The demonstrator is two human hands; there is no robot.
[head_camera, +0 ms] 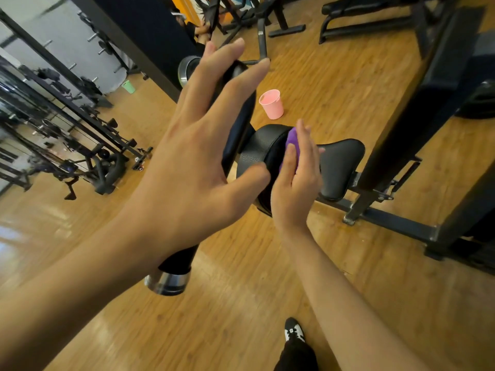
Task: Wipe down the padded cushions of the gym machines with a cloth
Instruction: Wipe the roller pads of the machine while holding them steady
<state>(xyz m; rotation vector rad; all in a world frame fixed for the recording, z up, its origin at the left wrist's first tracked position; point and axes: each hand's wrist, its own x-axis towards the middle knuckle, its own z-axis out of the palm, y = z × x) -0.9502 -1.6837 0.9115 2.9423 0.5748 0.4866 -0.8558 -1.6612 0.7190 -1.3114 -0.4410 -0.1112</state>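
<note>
Left hand (198, 156) masks roller pad (239, 124); right hand (297, 180) hides most of cloth (292, 138)

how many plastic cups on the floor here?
2. A pink plastic cup on the wood floor just beyond the black padded cushion; a pale green plastic cup farther off, at upper left. Others may be hidden.

The scene is lit brightly and evenly. Pale glare is spread over the wooden floor (34, 218) at the left edge, and only soft shadows are cast. The machine frames (428, 103) are tilted and bowed by wide-angle distortion toward the borders. The left hand (192, 145), near the lens, is rendered slightly soft, and the far racks (67, 108) are smeared.
</note>
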